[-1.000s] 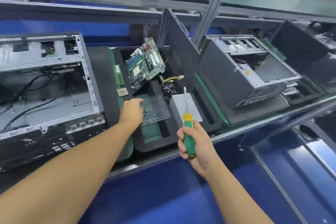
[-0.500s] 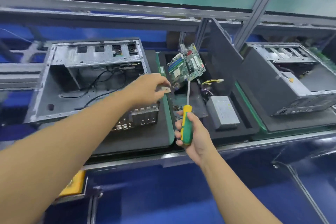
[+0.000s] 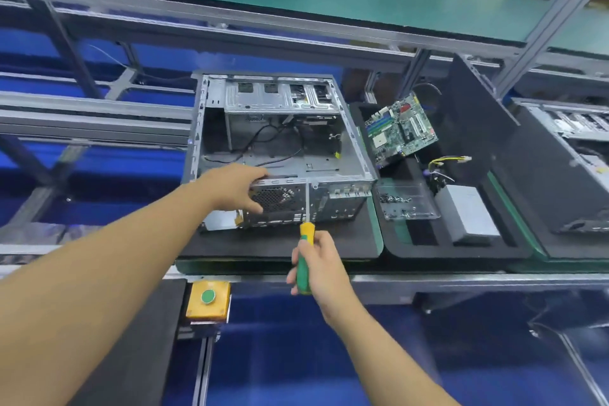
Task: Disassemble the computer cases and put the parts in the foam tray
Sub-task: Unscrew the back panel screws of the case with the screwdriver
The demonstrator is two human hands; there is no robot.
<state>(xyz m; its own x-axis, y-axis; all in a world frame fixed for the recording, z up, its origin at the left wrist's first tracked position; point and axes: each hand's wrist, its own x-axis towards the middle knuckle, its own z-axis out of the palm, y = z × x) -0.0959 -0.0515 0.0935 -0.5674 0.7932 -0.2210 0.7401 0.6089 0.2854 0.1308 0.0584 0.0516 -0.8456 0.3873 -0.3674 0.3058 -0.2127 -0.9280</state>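
1. Head view: my left hand [image 3: 235, 188] grasps the near wall of the open computer case [image 3: 280, 145]. The fingers lie over the top edge and the thumb presses the back panel beside the fan grille.
2. My right hand [image 3: 324, 269] is clenched round the green and yellow handle of the screwdriver [image 3: 306, 232]. It is held just in front of the case, nearer to me than the left hand. The shaft points up across the back panel; I cannot tell whether its tip touches the metal.
3. The case sits on a black foam mat [image 3: 339, 245], its open side up and loose black cables inside.
4. The foam tray [image 3: 461, 249] lies just to the right of the case, away from both hands. In it the motherboard [image 3: 400, 128] leans tilted at the far end, a clear plate with screws [image 3: 407, 204] lies at the near left, and the grey power supply [image 3: 471, 212] sits to its right.
5. A second case [image 3: 566, 155] stands further right.
6. A yellow box with a green button [image 3: 207, 301] is below my left forearm.
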